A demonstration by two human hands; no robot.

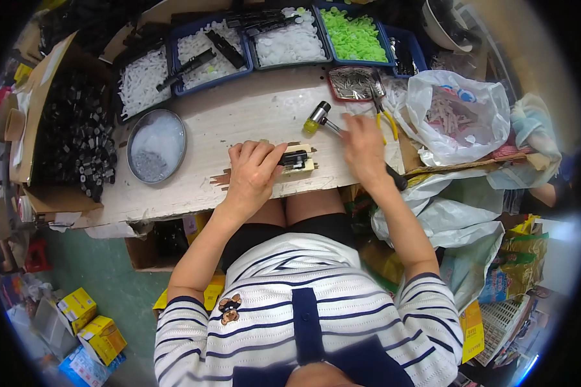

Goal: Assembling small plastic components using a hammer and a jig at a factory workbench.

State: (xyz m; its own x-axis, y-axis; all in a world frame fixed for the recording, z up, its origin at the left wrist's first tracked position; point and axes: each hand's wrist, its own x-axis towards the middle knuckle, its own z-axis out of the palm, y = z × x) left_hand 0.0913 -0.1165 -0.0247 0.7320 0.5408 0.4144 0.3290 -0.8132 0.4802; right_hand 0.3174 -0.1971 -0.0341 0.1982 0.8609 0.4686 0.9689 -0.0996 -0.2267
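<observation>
My left hand (255, 169) is closed on a black plastic part (294, 159), which sits in a cream-coloured block fixture (306, 169) near the table's front edge. The fingers hide the part's left end. To the right, my right hand (365, 151) curls over the handle of a small mallet (319, 117). Its metal head has a yellow face and a black face and points to the far left. The black grip end (397, 177) sticks out beside my right wrist. Blurred fingers partly hide how the handle is held.
At the back stand blue trays of white pieces (289, 46) and green pieces (355, 35). A red tray (355, 84) holds metal pins, with yellow-handled pliers (386, 119) beside it. A round metal bowl (156, 146), a carton of black parts (77, 129) and a white plastic bag (455, 116) flank the work area.
</observation>
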